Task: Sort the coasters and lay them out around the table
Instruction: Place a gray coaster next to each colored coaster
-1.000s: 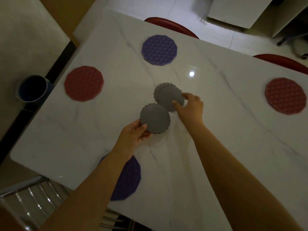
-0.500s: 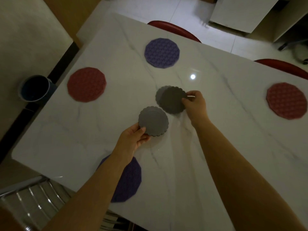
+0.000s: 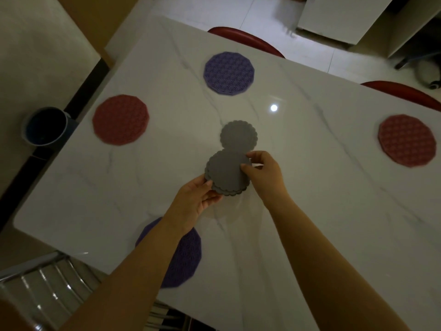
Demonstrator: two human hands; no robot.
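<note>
Both hands hold a small stack of grey scalloped coasters (image 3: 226, 173) just above the white marble table (image 3: 334, 211). My left hand (image 3: 198, 204) grips the stack's near-left edge, and my right hand (image 3: 262, 173) pinches its right edge. One more grey coaster (image 3: 238, 134) lies flat on the table just beyond the stack. Larger mats lie around the table: a purple one (image 3: 228, 73) at the far side, a red one (image 3: 120, 119) at the left, a red one (image 3: 406, 139) at the right, and a purple one (image 3: 183, 254) at the near edge, partly under my left forearm.
Two red chair backs (image 3: 245, 40) (image 3: 403, 91) stand along the table's far side. A metal chair (image 3: 43, 290) is at the near left. A dark bucket (image 3: 44, 126) sits on the floor left of the table. A white cabinet (image 3: 341, 17) stands at the back.
My right hand lifted the top grey coaster off the pile on the table and brought it onto the one in my left hand. One grey coaster stayed on the table.
</note>
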